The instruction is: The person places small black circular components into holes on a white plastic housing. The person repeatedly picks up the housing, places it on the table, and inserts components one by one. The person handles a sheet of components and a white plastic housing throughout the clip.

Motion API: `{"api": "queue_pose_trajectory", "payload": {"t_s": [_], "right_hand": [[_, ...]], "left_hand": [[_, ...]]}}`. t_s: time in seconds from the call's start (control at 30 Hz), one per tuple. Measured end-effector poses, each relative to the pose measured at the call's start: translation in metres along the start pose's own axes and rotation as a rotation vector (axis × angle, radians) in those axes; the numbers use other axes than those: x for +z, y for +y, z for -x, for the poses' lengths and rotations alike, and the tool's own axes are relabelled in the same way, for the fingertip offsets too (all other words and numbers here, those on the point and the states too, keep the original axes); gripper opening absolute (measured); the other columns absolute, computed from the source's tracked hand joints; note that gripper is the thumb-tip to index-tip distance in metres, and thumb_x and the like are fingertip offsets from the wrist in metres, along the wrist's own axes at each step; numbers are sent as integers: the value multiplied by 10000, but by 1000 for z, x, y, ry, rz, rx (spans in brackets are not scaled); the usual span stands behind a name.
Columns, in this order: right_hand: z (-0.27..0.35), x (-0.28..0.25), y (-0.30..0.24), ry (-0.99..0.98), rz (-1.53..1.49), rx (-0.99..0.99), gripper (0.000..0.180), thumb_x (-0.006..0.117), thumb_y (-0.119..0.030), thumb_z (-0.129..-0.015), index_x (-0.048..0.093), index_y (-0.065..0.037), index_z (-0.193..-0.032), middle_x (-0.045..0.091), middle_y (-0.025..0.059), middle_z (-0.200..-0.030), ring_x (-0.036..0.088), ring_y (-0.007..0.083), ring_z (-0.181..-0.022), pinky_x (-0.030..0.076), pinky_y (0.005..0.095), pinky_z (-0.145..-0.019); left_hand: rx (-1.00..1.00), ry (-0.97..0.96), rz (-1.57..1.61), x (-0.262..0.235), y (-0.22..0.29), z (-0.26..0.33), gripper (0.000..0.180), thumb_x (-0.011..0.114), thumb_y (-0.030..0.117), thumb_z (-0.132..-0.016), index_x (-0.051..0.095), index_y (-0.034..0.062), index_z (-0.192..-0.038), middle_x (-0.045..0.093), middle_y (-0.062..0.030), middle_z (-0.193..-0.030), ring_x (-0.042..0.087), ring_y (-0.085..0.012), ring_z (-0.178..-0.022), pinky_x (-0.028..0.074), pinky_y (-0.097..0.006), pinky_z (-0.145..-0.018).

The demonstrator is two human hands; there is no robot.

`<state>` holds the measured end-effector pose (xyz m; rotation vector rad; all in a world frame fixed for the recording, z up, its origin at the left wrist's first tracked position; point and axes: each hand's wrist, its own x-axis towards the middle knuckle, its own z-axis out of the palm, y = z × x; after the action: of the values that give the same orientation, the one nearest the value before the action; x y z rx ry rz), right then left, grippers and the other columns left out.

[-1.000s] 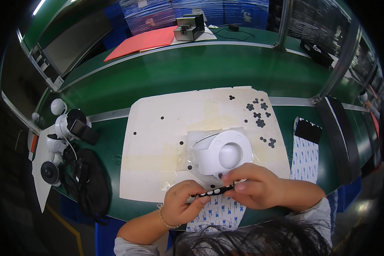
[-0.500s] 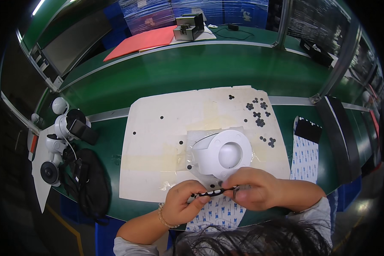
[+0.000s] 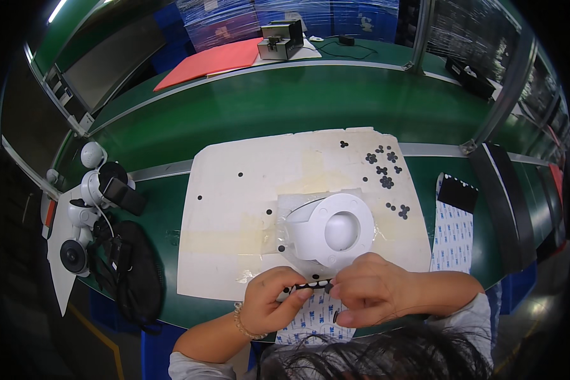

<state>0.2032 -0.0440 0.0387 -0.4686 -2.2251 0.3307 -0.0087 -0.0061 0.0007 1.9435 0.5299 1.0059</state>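
Observation:
My left hand (image 3: pixel 275 297), with a beaded bracelet at the wrist, pinches a backing sheet (image 3: pixel 320 316) printed in blue. Its upper edge carries a black strip (image 3: pixel 310 285) with a row of round white gaps. My right hand (image 3: pixel 373 288) is curled at the strip's right end. A black round pad (image 3: pixel 329 287) shows at its index fingertip, and a thin dark piece (image 3: pixel 335 316) lies against the thumb, which stands apart from the index finger. Just beyond both hands, a white ring-shaped plastic part (image 3: pixel 320 225) lies on clear wrap. One loose black dot (image 3: pixel 316 277) is near the strip.
A large pale board (image 3: pixel 228 234) covers the middle of the green table. Clusters of black dots (image 3: pixel 386 182) lie at its far right. Another printed sheet with a black end (image 3: pixel 453 234) is at the right. White devices (image 3: pixel 92 190) and a black bag (image 3: pixel 139 272) stand left.
My right thumb has parted from the index finger and dropped lower, uncovering the strip's right end. The left hand has barely moved, and the sheet below the strip hangs slightly differently.

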Motion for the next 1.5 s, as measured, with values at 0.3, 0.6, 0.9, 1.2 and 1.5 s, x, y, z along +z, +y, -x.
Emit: {"api": "queue_pose_trajectory", "payload": {"t_s": [0.3, 0.6, 0.9, 1.2, 1.5], "right_hand": [[-1, -16, 5, 142, -144, 274, 380, 586, 50, -750, 467, -37, -1099, 514, 97, -920, 505, 161, -730, 395, 267, -619], [-9, -32, 43, 467, -479, 652, 650, 436, 126, -782, 148, -61, -1335, 343, 147, -1179, 498, 110, -812, 431, 240, -749], [-2, -27, 42, 436, -420, 623, 656, 434, 128, -779, 136, -61, -1331, 370, 161, -1144, 513, 110, -803, 435, 245, -741], [-1, -26, 44, 435, -368, 607, 655, 451, 127, -775, 143, -48, -1326, 377, 155, -1123, 519, 111, -816, 436, 250, -744], [2, -22, 41, 371, 65, 471, 577, 506, 115, -752, 292, -29, -1268, 462, 156, -1060, 579, 164, -805, 466, 252, -686]], "left_hand": [[211, 122, -131, 4, -7, -3, 121, 647, 51, -724, 575, 34, -819, 585, -132, -863, 550, -186, -593, 435, -277, -550], [267, -44, -392, 4, -10, -6, 168, 688, 63, -635, 592, 67, -773, 476, -173, -1246, 498, -189, -482, 404, -273, -482], [309, 45, -381, 8, -14, -3, 157, 687, 85, -652, 596, 64, -779, 503, -166, -1217, 493, -180, -476, 399, -272, -478], [287, 39, -365, 8, -13, -3, 156, 689, 85, -651, 596, 61, -774, 503, -180, -1214, 500, -172, -482, 403, -267, -482], [277, 45, -366, 9, -11, -3, 142, 688, 81, -649, 595, 57, -753, 505, -181, -1212, 500, -170, -480, 403, -264, -482]]}}
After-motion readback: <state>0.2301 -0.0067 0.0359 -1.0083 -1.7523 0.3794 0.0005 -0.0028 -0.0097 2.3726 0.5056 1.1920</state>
